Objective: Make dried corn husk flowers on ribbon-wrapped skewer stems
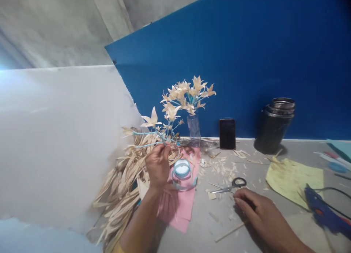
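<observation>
My left hand (158, 166) pinches the blue-wrapped stems of a spray of cream, star-shaped artificial flowers (151, 118), raised over the table's left half. Lower right, my right hand (259, 209) has its fingers closed at the near handle of a pair of scissors (225, 189); that handle is hidden by the hand, while the other black loop shows. Just right of my left hand lies a roll of light blue tape (182, 168), a loose strip curling from it, on pink paper (179, 209). Behind, a finished bunch of similar flowers (199, 84) stands in a clear vase (194, 130).
Dried husk strips (120, 201) are heaped at the left. A phone (227, 133) leans against the blue board (246, 55), beside a dark flask (274, 127). Scraps (222, 167) litter the middle. Yellow paper (296, 176) and a blue glue gun (319, 209) with cable lie right.
</observation>
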